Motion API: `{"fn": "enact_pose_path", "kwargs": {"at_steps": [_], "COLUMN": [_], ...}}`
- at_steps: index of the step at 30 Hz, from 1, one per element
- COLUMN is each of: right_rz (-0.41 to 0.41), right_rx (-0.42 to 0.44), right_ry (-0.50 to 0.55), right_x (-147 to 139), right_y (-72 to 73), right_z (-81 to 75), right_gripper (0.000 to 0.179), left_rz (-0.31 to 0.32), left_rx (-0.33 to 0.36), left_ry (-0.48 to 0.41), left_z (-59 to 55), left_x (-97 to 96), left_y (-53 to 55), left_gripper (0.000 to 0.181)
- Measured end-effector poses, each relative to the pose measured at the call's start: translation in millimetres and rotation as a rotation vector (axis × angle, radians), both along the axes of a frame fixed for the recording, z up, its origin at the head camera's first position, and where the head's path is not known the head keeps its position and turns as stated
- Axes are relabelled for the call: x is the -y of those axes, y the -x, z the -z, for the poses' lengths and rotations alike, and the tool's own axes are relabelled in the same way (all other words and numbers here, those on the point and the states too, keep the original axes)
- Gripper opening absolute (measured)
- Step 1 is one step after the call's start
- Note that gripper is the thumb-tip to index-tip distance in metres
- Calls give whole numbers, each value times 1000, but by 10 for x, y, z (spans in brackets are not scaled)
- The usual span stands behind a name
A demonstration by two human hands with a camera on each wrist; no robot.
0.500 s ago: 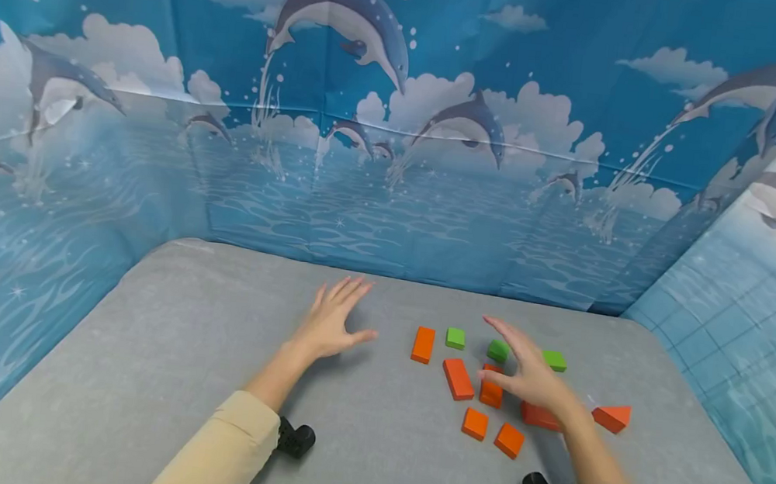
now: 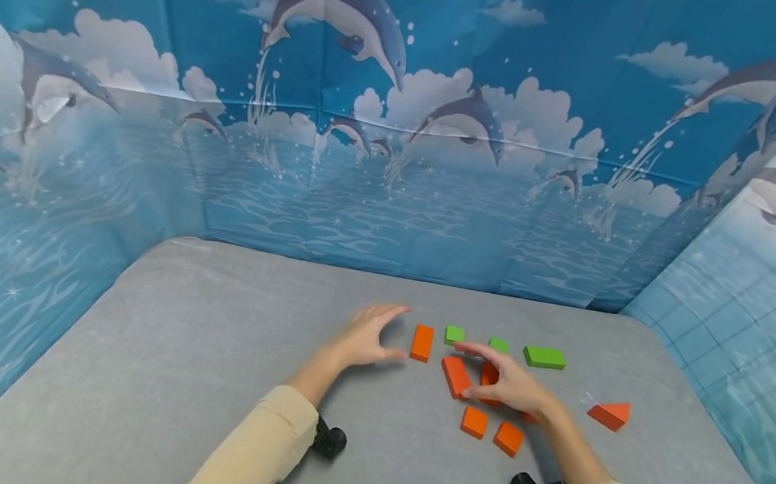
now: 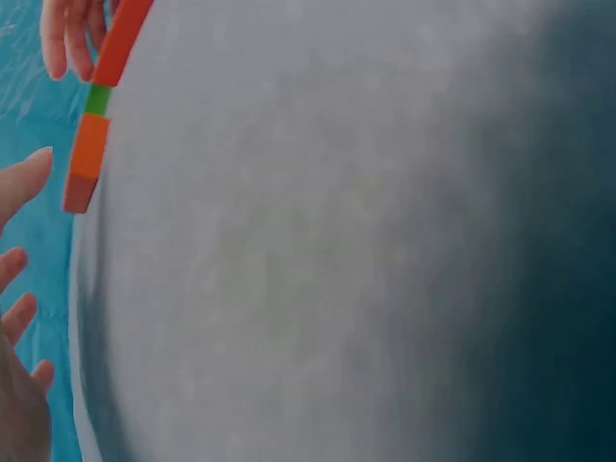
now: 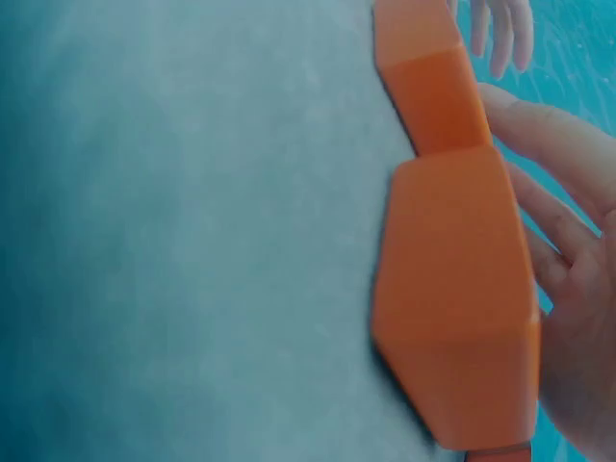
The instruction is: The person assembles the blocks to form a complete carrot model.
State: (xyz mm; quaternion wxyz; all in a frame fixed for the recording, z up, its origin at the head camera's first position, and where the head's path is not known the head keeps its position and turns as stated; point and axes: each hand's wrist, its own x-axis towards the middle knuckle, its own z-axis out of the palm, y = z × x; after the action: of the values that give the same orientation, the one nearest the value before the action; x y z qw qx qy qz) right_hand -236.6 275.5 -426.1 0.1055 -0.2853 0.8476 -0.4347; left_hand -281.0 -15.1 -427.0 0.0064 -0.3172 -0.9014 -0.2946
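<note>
My left hand (image 2: pixel 363 339) hovers with spread, slightly bent fingers just left of an upright-lying orange block (image 2: pixel 422 343); it holds nothing. In the left wrist view its fingertips (image 3: pixel 21 313) are apart from the orange block (image 3: pixel 89 149). My right hand (image 2: pixel 511 382) reaches over the block group, thumb and fingers parted, near a red-orange block (image 2: pixel 456 377) and partly covering another orange block (image 2: pixel 490 375). Whether it touches either is unclear. In the right wrist view, two orange blocks (image 4: pixel 457 260) stand in front of the right hand (image 4: pixel 577 308), which grips nothing visible.
Green blocks (image 2: pixel 544 358) lie along the back of the group. Two small orange blocks (image 2: pixel 473 422) sit in front, and a red-orange triangular block (image 2: pixel 610 415) lies at right. A grey cloth-covered table (image 2: pixel 157 376) meets a dolphin-printed curtain (image 2: pixel 392 196) behind.
My left hand has moved right, closer to the orange block. The right hand has shifted left and lower over the blocks, uncovering the long green block. The blocks stay in place.
</note>
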Motion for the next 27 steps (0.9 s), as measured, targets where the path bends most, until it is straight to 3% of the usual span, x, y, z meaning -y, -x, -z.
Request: {"fn": "enact_pose_path", "kwargs": {"at_steps": [7,20,27], "right_rz": [-1,-22,-10], "right_rx": [47,9,15], "right_ry": [-45,-72,-79], "right_x": [-1,-2,-10], "right_y": [2,9,7], "right_z": [11,38,48], "right_gripper": [64,56,55], "left_rz": [32,37,43], "left_rx": [19,17,2], "left_ry": [22,94,74], "left_z": [91,183,209], "left_x": [-143,-241,-244], "left_y": [51,75,90], "left_gripper": [72,59,59]}}
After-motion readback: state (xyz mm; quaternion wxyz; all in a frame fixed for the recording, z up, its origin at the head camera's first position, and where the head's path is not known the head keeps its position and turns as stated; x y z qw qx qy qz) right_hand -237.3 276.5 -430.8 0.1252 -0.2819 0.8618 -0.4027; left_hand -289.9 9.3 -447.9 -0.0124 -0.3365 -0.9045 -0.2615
